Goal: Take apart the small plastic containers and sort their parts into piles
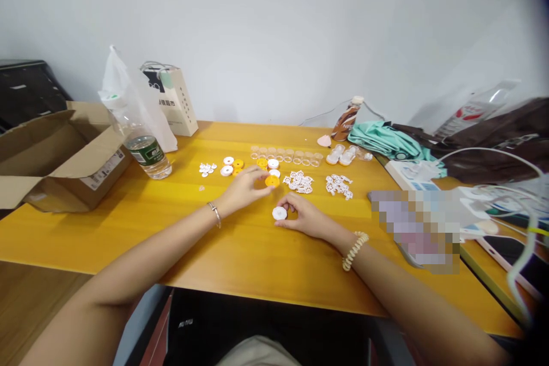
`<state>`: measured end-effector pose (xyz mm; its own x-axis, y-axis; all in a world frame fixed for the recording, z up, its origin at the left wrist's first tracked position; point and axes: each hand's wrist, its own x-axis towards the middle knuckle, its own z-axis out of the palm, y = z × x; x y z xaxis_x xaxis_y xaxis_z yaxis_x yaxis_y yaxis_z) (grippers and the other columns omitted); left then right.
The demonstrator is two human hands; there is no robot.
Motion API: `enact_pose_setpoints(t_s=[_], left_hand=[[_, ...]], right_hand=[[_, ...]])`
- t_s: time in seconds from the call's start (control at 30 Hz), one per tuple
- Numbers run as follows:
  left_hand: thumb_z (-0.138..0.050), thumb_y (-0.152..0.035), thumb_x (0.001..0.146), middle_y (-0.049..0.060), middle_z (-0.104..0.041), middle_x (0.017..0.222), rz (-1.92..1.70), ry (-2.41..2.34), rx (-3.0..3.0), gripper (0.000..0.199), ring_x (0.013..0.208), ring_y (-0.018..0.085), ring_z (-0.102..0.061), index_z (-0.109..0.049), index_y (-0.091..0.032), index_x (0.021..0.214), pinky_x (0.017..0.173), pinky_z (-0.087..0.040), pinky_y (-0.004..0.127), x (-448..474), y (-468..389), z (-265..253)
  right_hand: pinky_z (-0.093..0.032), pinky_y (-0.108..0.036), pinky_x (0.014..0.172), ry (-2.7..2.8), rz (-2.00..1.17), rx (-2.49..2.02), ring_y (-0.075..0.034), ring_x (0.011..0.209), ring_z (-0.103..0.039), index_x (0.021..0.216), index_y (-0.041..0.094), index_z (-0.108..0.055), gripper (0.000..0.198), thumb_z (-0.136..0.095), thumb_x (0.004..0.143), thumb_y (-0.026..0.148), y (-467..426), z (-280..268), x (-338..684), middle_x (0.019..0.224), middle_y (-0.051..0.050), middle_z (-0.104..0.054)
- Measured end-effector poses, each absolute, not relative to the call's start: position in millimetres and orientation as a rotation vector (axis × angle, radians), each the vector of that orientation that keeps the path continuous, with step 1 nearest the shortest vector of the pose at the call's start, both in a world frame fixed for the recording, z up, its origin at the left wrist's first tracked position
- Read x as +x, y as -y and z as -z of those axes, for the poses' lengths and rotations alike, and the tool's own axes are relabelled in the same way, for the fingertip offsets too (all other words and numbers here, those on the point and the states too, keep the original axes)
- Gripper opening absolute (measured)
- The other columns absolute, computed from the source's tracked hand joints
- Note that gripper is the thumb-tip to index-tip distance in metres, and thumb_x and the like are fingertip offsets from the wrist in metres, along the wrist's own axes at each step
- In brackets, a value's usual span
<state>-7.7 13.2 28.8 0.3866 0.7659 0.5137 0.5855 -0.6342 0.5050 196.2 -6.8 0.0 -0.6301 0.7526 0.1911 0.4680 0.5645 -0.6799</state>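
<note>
My left hand (246,187) has thumb and fingertips at the edge of a small yellow disc (272,181), gripping it just above the table. Nearer to me, my right hand (305,216) pinches a round white disc (279,213) between thumb and fingers. White and yellow round pieces (227,170) lie beyond my left hand, with more white discs (273,164) behind the yellow one. Past my right hand sits a pile of white openwork pieces (299,182), and a second white pile (338,186) is further right. A row of clear cups (288,155) stands behind them.
On the left are an open cardboard box (103,166), a water bottle (148,154) and a paper bag (178,103). Small white parts (207,169) lie mid-left. At right are clear-topped assemblies (342,154), a brown bottle (346,120), green cloth (390,140), a blurred-out phone (407,229) and cables.
</note>
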Motion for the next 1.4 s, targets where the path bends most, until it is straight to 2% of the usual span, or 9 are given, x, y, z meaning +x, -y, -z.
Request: enact_pose_setpoints(t_s=[0.13,0.3,0.53,0.7,0.83,0.97,1.13,1.23,1.4], left_hand=[[-0.053,-0.036,0.08,0.007,-0.055,0.092,-0.868,-1.407,2.711,0.025,0.085,0.018,-0.052,-0.062,-0.016,0.093,0.076,-0.041,0.031,3.6,-36.9,-32.9],[-0.049,-0.04,0.081,0.009,-0.055,0.097,-0.648,-1.702,2.812,0.03,0.09,0.023,-0.05,-0.063,-0.014,0.085,0.076,-0.037,0.035,19.0,-52.4,-29.3],[-0.048,-0.037,0.082,0.009,-0.054,0.1,-0.611,-1.765,2.771,0.026,0.094,0.023,-0.049,-0.061,-0.015,0.087,0.078,-0.035,0.034,18.9,-53.8,-25.6],[-0.048,-0.034,0.083,0.009,-0.053,0.096,-0.731,-1.645,2.706,0.024,0.09,0.023,-0.05,-0.059,-0.014,0.092,0.078,-0.037,0.035,11.2,-48.3,-28.2],[-0.048,-0.03,0.084,0.006,-0.053,0.095,-0.826,-1.26,2.65,0.022,0.09,0.019,-0.051,-0.057,-0.018,0.1,0.082,-0.039,0.033,4.6,-25.6,-30.4],[-0.045,-0.027,0.086,0.005,-0.054,0.093,-0.715,-0.944,2.587,0.02,0.089,0.016,-0.051,-0.057,-0.019,0.1,0.081,-0.041,0.028,0.6,8.5,-27.2],[-0.047,-0.029,0.086,0.005,-0.055,0.09,-0.665,-0.933,2.497,0.018,0.086,0.015,-0.053,-0.056,-0.018,0.096,0.077,-0.042,0.026,0.3,26.6,-13.9],[-0.048,-0.028,0.085,0.005,-0.056,0.092,-0.64,-0.92,2.459,0.016,0.088,0.015,-0.053,-0.056,-0.017,0.093,0.08,-0.042,0.027,2.0,23.1,-10.1],[-0.051,-0.028,0.083,0.003,-0.057,0.086,-0.612,-0.99,2.377,0.013,0.079,0.014,-0.053,-0.056,-0.017,0.09,0.072,-0.043,0.025,4.8,19.0,-11.8]], right_hand=[[-0.041,-0.028,0.07,2.342,-0.798,-0.979,-0.015,0.077,-0.05,0.087,0.019,-0.053,0.027,-0.066,0.07,0.037,7.2,-0.4,197.0,0.083,-0.002,-0.053],[-0.042,-0.029,0.069,2.366,-0.792,-0.989,-0.016,0.077,-0.049,0.088,0.02,-0.052,0.031,-0.066,0.069,0.04,7.7,-1.1,198.7,0.083,-0.002,-0.053],[-0.042,-0.028,0.069,2.36,-0.798,-0.986,-0.015,0.076,-0.05,0.087,0.02,-0.053,0.031,-0.067,0.068,0.04,8.5,-3.6,198.5,0.083,-0.002,-0.053],[-0.041,-0.028,0.069,2.362,-0.803,-0.98,-0.016,0.077,-0.049,0.088,0.02,-0.053,0.032,-0.067,0.068,0.041,9.1,-5.0,198.6,0.084,-0.002,-0.053],[-0.042,-0.029,0.071,2.387,-0.838,-0.976,-0.016,0.078,-0.049,0.09,0.02,-0.052,0.034,-0.067,0.068,0.041,8.5,-7.0,201.0,0.085,-0.002,-0.052],[-0.042,-0.029,0.07,2.407,-0.893,-0.952,-0.016,0.077,-0.048,0.094,0.02,-0.05,0.037,-0.068,0.067,0.04,6.7,-8.5,204.5,0.084,-0.001,-0.051],[-0.041,-0.027,0.069,2.38,-0.944,-0.953,-0.015,0.076,-0.048,0.089,0.02,-0.05,0.027,-0.063,0.072,0.038,5.7,-9.4,205.1,0.082,-0.001,-0.051],[-0.041,-0.027,0.068,2.373,-0.952,-0.975,-0.014,0.075,-0.048,0.088,0.019,-0.051,0.026,-0.062,0.073,0.038,5.7,-9.7,204.6,0.081,-0.001,-0.051],[-0.042,-0.028,0.07,2.369,-0.963,-0.975,-0.015,0.076,-0.049,0.088,0.019,-0.051,0.026,-0.062,0.073,0.038,6.3,-10.0,204.6,0.082,-0.001,-0.052]])
